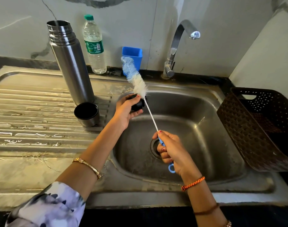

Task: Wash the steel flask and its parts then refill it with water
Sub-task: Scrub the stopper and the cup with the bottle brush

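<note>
A: Hands first. Left hand [126, 110] grips a black stopper [137, 104], fingers curled round it, held over the back-left corner of the sink [185, 181].

B: Right hand?

A: Right hand [171, 151] is wrapped round the blue handle of a bottle brush [136, 79]; the handle's loop sticks out below the palm. Wire stem runs up and left, passing right beside the stopper. White bristles sit just above it; can't tell if they touch.

B: Flask?

A: Steel flask [71, 63] stands upright, uncapped, on the wet ribbed drainboard [33, 112], left of the basin. Its cup lid [87, 114] stands just in front, open side up, dark inside.

B: Any writing?

A: Plastic water bottle [95, 46] behind the flask has a green cap and green label; print too small to read, no brand legible. No markings visible on the flask.

B: Rest?

A: Blue holder [133, 54] against the wall behind the brush tip, tap [177, 46] to its right, brown perforated basket [257, 128] on the counter at right.
</note>
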